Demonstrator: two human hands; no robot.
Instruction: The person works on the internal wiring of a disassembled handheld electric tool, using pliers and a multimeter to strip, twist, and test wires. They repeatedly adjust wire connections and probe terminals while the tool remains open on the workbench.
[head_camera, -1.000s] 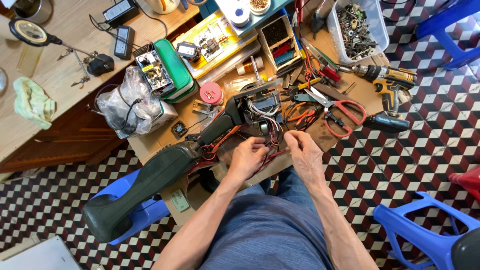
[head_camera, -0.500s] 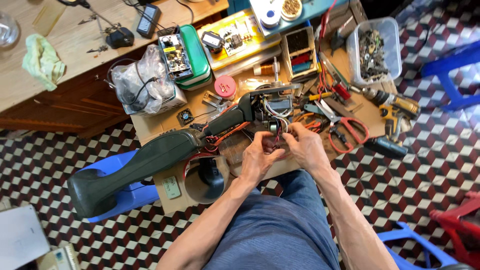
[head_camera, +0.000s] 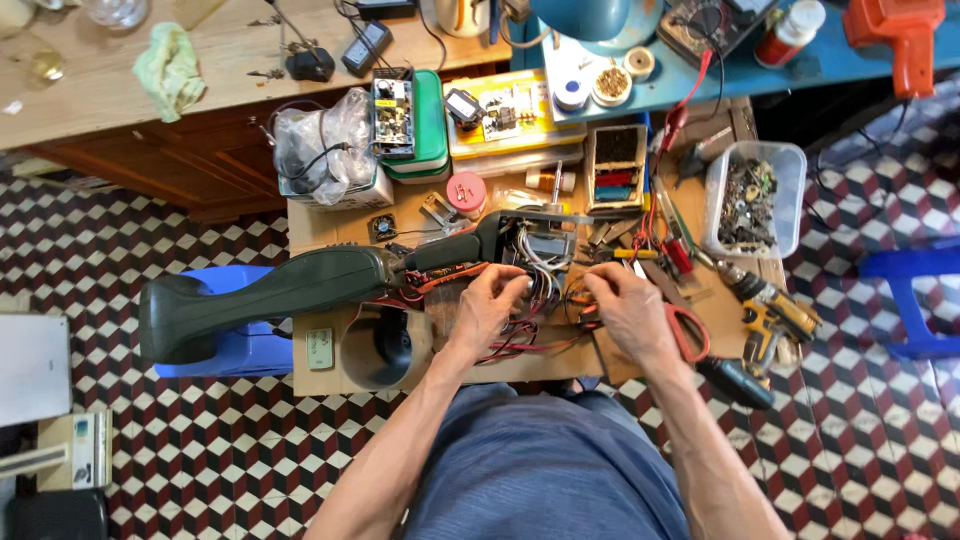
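Note:
A long dark green appliance body (head_camera: 260, 295) lies across the small wooden work table (head_camera: 320, 225), its open end showing a bundle of red, white and black wires (head_camera: 535, 275). My left hand (head_camera: 487, 308) rests on that wiring, fingers curled into the red and white leads. My right hand (head_camera: 625, 305) sits just to the right, pinching the ends of orange and red wires near the open housing. What the right fingertips grip exactly is hidden by the fingers.
Red-handled scissors (head_camera: 690, 330), a yellow cordless drill (head_camera: 770, 310), a clear tub of metal parts (head_camera: 750, 200), a small wooden box (head_camera: 615, 170), a green case (head_camera: 425, 125) and a plastic bag (head_camera: 320, 145) crowd the table. Blue stools (head_camera: 225, 350) (head_camera: 915, 300) stand either side.
The view has shifted up and right. My two hands moved slightly apart, the left staying on the wiring, the right drawing wires rightwards.

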